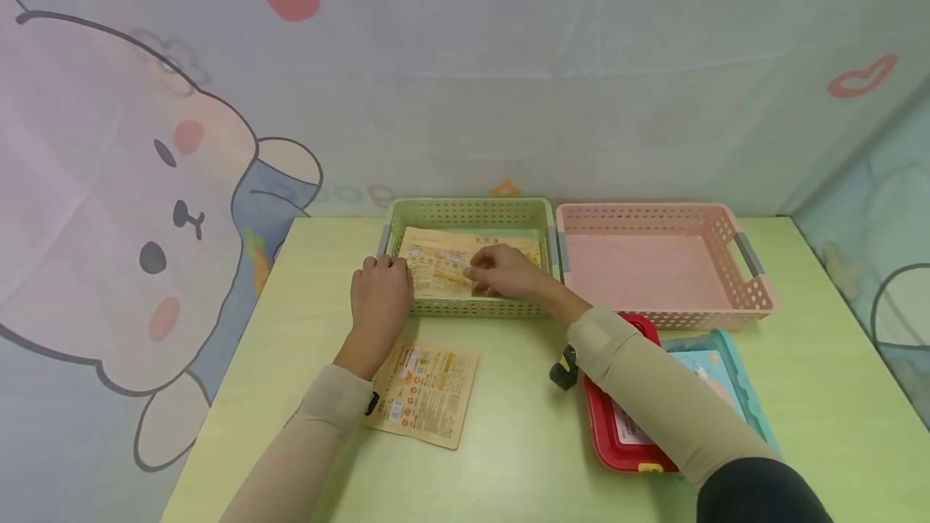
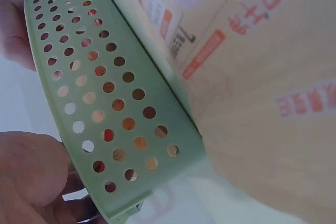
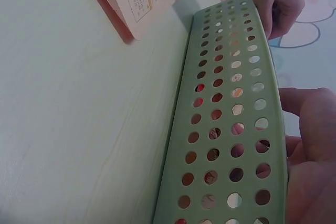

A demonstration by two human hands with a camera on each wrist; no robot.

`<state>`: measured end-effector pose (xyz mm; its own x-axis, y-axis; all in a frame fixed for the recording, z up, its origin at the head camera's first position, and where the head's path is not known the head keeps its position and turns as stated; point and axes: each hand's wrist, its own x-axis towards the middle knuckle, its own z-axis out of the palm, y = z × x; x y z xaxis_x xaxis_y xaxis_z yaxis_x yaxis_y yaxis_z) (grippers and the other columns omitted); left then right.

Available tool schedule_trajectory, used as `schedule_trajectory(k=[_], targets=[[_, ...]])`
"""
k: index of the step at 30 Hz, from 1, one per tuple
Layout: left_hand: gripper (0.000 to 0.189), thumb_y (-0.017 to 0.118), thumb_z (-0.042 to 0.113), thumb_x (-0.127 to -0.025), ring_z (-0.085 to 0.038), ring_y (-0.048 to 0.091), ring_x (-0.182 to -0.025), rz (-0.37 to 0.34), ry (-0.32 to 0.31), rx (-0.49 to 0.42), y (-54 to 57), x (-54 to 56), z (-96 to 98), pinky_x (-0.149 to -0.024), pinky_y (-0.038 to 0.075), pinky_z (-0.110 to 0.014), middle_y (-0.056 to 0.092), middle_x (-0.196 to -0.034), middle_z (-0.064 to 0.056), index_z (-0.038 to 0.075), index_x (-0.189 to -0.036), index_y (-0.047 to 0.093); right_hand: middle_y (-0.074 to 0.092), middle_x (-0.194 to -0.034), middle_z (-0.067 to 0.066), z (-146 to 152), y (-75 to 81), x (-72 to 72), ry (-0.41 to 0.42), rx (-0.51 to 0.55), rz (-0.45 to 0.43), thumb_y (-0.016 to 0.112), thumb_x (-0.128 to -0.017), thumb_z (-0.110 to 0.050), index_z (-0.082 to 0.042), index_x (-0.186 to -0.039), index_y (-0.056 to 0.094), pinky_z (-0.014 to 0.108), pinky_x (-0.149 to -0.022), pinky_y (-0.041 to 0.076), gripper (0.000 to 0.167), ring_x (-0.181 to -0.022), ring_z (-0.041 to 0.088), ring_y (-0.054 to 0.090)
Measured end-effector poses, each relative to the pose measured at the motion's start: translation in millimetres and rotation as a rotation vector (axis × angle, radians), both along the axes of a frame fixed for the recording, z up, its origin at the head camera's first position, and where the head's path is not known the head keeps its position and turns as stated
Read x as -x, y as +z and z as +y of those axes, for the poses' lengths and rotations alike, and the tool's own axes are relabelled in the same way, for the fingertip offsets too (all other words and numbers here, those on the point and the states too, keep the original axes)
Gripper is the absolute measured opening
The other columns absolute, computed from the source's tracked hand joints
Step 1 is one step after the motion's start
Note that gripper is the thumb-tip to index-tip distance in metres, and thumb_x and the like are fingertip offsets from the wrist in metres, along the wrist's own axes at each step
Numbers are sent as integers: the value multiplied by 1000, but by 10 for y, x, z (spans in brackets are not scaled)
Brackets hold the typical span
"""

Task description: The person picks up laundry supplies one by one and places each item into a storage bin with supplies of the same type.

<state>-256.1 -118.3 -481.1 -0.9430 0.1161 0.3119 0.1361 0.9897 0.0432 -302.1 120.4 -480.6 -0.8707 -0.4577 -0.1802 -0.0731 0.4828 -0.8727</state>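
My left hand (image 1: 382,290) grips the front left corner of a green perforated basket (image 1: 475,308); in the left wrist view, its fingers (image 2: 31,177) bend behind the wall. Inside the basket lie yellow-brown printed packets (image 1: 439,261). My right hand (image 1: 504,269) reaches over the front rim, bent fingers low over these packets. In the right wrist view, a gap shows between its thumb and index finger (image 3: 299,100); the wall partly hides the fingertips. Another such packet (image 1: 429,394) lies on the table in front, beside my left forearm.
A pink perforated basket (image 1: 647,265) stands right of the green one. Below my right forearm are a red-framed box (image 1: 606,434) and a teal tray (image 1: 748,394) with a blue printed item, partly hidden. A printed curtain (image 1: 508,103) hangs behind the table (image 1: 530,442).
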Motion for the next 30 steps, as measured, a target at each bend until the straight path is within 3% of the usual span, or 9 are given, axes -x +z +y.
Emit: schedule_trajectory(k=[13,24,30], targets=[[34,55,26,-112,-35,64,-96,-45,7,20,-13,-18,-1,-79,57,-50,73,-105,-19,0,-109,77,70,-119,12,-12,-5,-21,26,-34,34,60,-110,-29,0,-135,64,37,-82,62,38,-101,26,74],[29,59,22,-111,-33,61,-85,51,-25,10,-43,-9,-4,-69,56,-45,68,-101,-18,0,-105,76,73,-111,12,7,17,-18,19,-20,43,60,-110,-28,-3,-129,67,37,-80,61,32,-99,27,74],[28,58,22,-111,-33,59,-86,23,-22,-10,-41,-4,-13,-69,56,-44,65,-102,-17,2,-105,76,72,-105,10,6,0,-15,16,-29,58,59,-110,-27,-4,-126,69,36,-76,61,29,-93,24,72]])
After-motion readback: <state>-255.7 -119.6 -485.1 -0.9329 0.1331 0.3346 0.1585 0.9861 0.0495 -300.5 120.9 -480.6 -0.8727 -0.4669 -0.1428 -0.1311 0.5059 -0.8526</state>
